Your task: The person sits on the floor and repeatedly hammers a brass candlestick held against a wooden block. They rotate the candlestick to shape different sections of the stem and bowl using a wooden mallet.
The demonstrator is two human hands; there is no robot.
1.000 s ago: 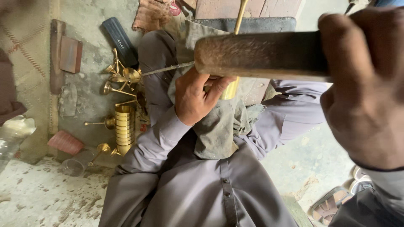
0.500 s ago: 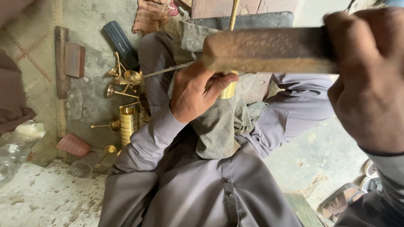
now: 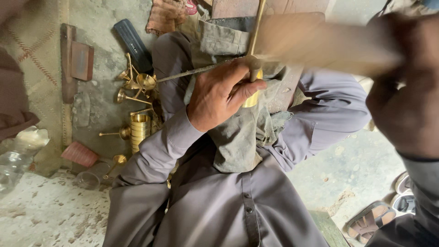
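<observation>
Seen from above, over a lap in grey cloth; left hand (image 3: 222, 93) curled about a slim brass rod (image 3: 254, 34), grip pressed together around it just where the rod meets a yellow brass piece (image 3: 251, 97) that shows below the fingers; rod upright in the frame, running up past a worn olive cloth (image 3: 238, 132) draped over the knees, brass piece resting against that cloth; a thin dark metal spike (image 3: 192, 72) reaching leftward from beside the hand toward the floor clutter; right hand (image 3: 407, 105) large and close to the lens at the right edge, wrapped around a thick wooden handle (image 3: 320, 43) that lies across the top of the frame, smeared by motion; grip of that hand closed on the handle, fingers blurred; handle above the left hand, touching or apart cannot be told; on the concrete floor (image 3: 347, 169) to the left, a huddle of small brass cups on stems (image 3: 137, 84), a ribbed brass cylinder (image 3: 139, 130) just beside them, a dark flat tool (image 3: 132, 45) near the knee, a wooden block (image 3: 82, 60) and a pink ribbed piece (image 3: 80, 154) well apart from the hands; a clear plastic bottle (image 3: 18, 153) at the far left; sandals (image 3: 370, 219) at lower right.
</observation>
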